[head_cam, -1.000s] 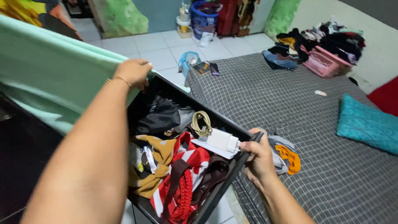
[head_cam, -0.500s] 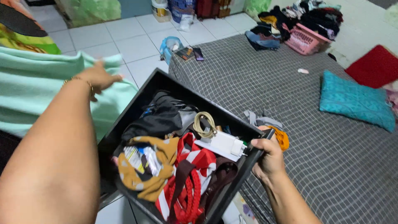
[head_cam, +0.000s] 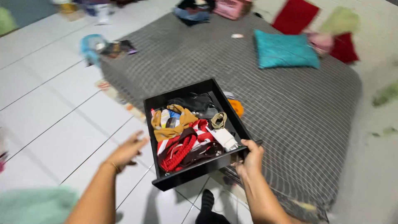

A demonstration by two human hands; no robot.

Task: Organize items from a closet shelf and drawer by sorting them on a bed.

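My right hand [head_cam: 250, 157] grips the near right corner of a black drawer [head_cam: 187, 177] and holds it in the air over the edge of the mattress. The drawer is full: a mustard cloth [head_cam: 170, 127], red and white fabric [head_cam: 182, 145], dark clothing, a coiled beige cable [head_cam: 219, 120] and a white charger block [head_cam: 226, 138]. My left hand [head_cam: 127, 150] is off the drawer, to its left over the tiled floor, fingers spread and blurred, holding nothing.
A grey checked mattress [head_cam: 290, 95] lies on the white tiled floor [head_cam: 45, 103]. On it are a teal pillow [head_cam: 284, 49], red cushions and a pink basket [head_cam: 232, 7]. A mint green cloth [head_cam: 33, 205] shows at the bottom left. My dark-socked foot [head_cam: 207, 207] stands below the drawer.
The drawer has come fully out and swung over the mattress edge, held by my right hand alone. My left hand left the mint cloth and dropped to the drawer's left. The view turned right.
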